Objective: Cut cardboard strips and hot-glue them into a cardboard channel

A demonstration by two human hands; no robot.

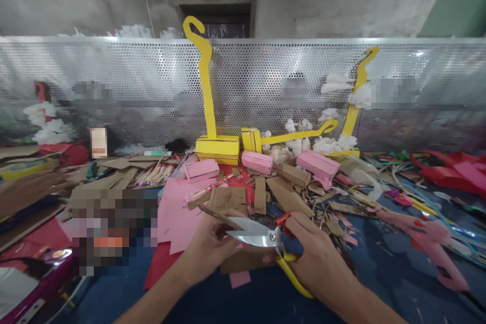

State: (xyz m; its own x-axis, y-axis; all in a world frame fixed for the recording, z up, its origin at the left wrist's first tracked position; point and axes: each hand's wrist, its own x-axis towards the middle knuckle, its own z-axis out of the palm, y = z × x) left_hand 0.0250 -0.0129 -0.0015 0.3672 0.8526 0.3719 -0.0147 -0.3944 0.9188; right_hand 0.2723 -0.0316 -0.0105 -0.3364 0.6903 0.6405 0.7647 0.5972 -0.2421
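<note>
A head-worn camera looks forward and down, close above the bare left hand (pixel 213 243) and right hand (pixel 318 249), across a dark-blue tabletop (pixel 261 301) toward a silver perforated metal panel (pixel 260 76).

I can pass over the blue tabletop (pixel 246 310) at bottom centre, between the forearms (pixel 167 283); the scissors (pixel 269 238) bar its upper end. Mid-frame, cardboard scraps (pixel 290 196) and pink boxes (pixel 202 169) block me, a pink glue gun (pixel 429 235) obstructs the right, and a perforated panel (pixel 250 71) walls off the back.
</note>
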